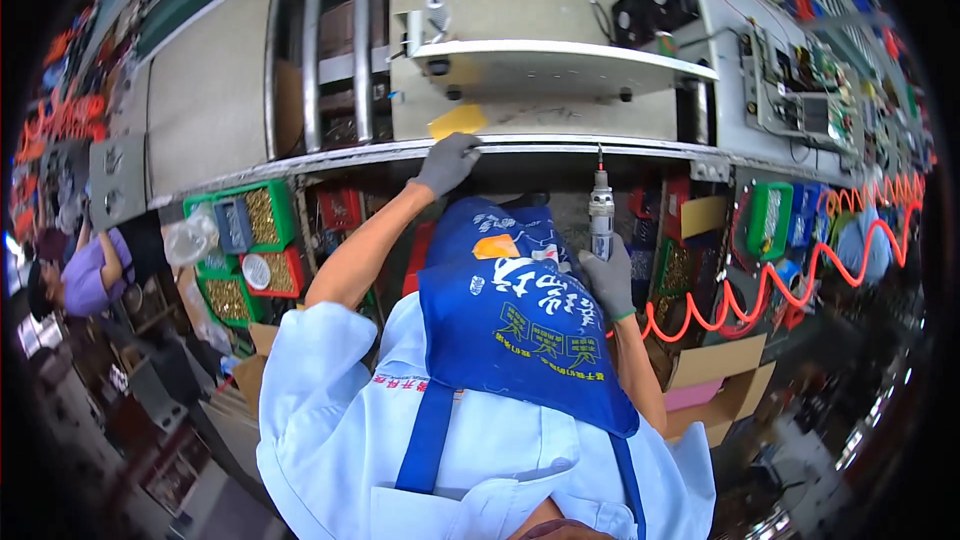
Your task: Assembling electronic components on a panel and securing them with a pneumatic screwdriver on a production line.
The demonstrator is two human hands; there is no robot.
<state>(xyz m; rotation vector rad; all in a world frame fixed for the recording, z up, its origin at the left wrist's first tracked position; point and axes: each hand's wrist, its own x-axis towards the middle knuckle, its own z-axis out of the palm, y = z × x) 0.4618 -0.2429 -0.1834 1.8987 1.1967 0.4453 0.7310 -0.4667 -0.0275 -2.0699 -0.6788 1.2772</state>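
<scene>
My right hand (pixel 610 283), in a grey glove, is wrapped round a silver power screwdriver (pixel 600 212) in front of my blue apron (pixel 520 310). Its thin bit points up toward the bench edge. At that edge, further left, my left hand (pixel 447 166), also gloved in grey, has its fingers curled. A yellow piece (pixel 457 121) lies just beyond the left knuckles; whether the fingers grip it, I cannot tell. Past it, a white metal panel (pixel 570 65) with small black feet stands on the workbench (pixel 540 0).
A red coiled hose (pixel 765 302) runs along the right. Green bins (pixel 265 215) of small fasteners sit below the bench at left, beside metal rollers (pixel 313 50). Black fans (pixel 655 5) and a circuit-board assembly (pixel 810 100) stand at right. Another person (pixel 95 275) is far left.
</scene>
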